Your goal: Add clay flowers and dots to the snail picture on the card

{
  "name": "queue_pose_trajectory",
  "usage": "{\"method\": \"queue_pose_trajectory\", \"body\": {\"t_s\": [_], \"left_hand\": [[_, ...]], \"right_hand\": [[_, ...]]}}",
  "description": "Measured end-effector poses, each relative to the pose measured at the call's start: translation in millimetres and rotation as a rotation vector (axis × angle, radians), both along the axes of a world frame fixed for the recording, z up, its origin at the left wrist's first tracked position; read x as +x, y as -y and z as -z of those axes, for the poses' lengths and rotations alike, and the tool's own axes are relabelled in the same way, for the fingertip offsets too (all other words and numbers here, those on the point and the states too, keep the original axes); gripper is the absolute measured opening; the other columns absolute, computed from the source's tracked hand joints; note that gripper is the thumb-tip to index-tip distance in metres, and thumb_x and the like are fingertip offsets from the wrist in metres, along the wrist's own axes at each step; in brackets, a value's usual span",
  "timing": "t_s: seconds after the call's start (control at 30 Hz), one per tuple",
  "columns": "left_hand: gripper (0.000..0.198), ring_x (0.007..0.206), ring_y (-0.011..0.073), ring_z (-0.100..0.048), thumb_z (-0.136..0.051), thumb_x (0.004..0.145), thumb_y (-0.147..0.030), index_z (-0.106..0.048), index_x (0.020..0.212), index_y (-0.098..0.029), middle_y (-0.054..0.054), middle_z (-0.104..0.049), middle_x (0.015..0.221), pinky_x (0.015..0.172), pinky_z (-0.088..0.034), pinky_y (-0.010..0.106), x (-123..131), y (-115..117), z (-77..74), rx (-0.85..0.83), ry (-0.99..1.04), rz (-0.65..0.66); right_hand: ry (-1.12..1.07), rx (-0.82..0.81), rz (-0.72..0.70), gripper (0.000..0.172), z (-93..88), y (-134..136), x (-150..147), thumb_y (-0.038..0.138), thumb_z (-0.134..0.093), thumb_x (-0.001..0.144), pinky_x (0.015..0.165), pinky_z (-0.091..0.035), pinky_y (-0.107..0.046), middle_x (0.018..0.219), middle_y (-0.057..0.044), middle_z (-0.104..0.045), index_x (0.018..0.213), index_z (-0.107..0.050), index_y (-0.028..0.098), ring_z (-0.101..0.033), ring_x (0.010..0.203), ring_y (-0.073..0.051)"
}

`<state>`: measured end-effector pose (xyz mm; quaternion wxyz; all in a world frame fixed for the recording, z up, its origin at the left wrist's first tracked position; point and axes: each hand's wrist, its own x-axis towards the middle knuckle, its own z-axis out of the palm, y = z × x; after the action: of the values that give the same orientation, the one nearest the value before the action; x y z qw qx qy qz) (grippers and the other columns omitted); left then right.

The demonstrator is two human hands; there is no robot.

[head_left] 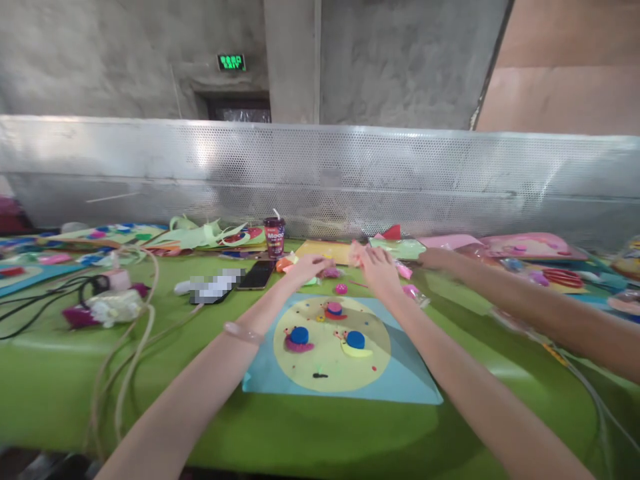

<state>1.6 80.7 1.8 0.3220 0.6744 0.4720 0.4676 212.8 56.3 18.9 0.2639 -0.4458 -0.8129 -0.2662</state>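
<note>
Beyond the top edge of a blue sheet [415, 380], my left hand [311, 267] reaches in with its fingers loosely apart beside a small purple-pink packet [331, 273]. My right hand [379, 265] is closed, with a soft pink piece [356, 254] at its fingertips; its exact kind is unclear. On the sheet lies a pale yellow disc [320, 363] bearing three snail figures. One snail has a blue cap shell [299, 335] on a magenta body, another a blue cap shell [355, 340] on a yellow body, and the third a pink cap shell [333, 308]. A small pink dotted ball [341, 289] rests above the sheet.
A phone [256, 275] and a drink cup with straw [275, 237] stand left of centre. Cables [150, 333] cross the left side. Another person's arm [520, 300] reaches in from the right. Craft pieces and a perforated metal barrier [330, 180] line the back.
</note>
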Motion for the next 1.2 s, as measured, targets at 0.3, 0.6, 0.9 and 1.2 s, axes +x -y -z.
{"method": "queue_pose_trajectory", "body": {"t_s": [0.3, 0.6, 0.9, 1.2], "left_hand": [[0.033, 0.096, 0.0208, -0.057, -0.053, 0.086, -0.032, -0.052, 0.115, -0.016, 0.009, -0.055, 0.115, 0.08, -0.049, 0.041, -50.7, -23.2, 1.1, -0.04, 0.069, -0.471], [0.03, 0.097, 0.0204, -0.057, -0.051, 0.087, -0.032, -0.054, 0.113, -0.018, 0.008, -0.055, 0.116, 0.081, -0.049, 0.04, -63.5, -25.9, 7.5, 0.044, -0.329, -0.468], [0.025, 0.099, 0.0195, -0.056, -0.05, 0.088, -0.03, -0.056, 0.109, -0.018, 0.009, -0.056, 0.116, 0.085, -0.047, 0.041, -24.8, -33.3, 16.6, 0.186, -0.603, -0.207], [0.031, 0.082, 0.0193, -0.063, -0.034, 0.092, -0.031, -0.056, 0.112, -0.021, 0.007, -0.069, 0.09, 0.066, -0.042, 0.025, -53.2, -19.0, 5.2, 0.221, -0.565, -0.496]], "right_hand": [[-0.518, 0.071, 0.321, 0.061, -11.5, -16.6, 60.8, 0.016, -0.048, 0.074, 0.098, -0.023, -0.058, 0.141, -0.024, -0.023, 0.133, -0.034, 0.008, -0.024, 0.127, -0.04], [-0.559, 0.117, 0.307, 0.034, -18.6, -19.5, 68.5, 0.009, -0.035, 0.08, 0.093, -0.035, -0.042, 0.112, -0.019, -0.046, 0.109, -0.053, 0.006, -0.04, 0.11, -0.028], [-0.024, -0.337, 0.094, 0.021, -5.2, -34.8, 17.3, 0.027, -0.052, 0.089, 0.085, -0.046, -0.041, 0.109, -0.007, -0.058, 0.105, -0.057, 0.015, -0.056, 0.097, -0.019], [0.33, -0.554, 0.087, 0.027, -24.7, -63.0, -47.1, 0.031, -0.051, 0.09, 0.081, -0.049, -0.038, 0.115, -0.007, -0.056, 0.112, -0.055, 0.018, -0.057, 0.097, -0.019]]}}
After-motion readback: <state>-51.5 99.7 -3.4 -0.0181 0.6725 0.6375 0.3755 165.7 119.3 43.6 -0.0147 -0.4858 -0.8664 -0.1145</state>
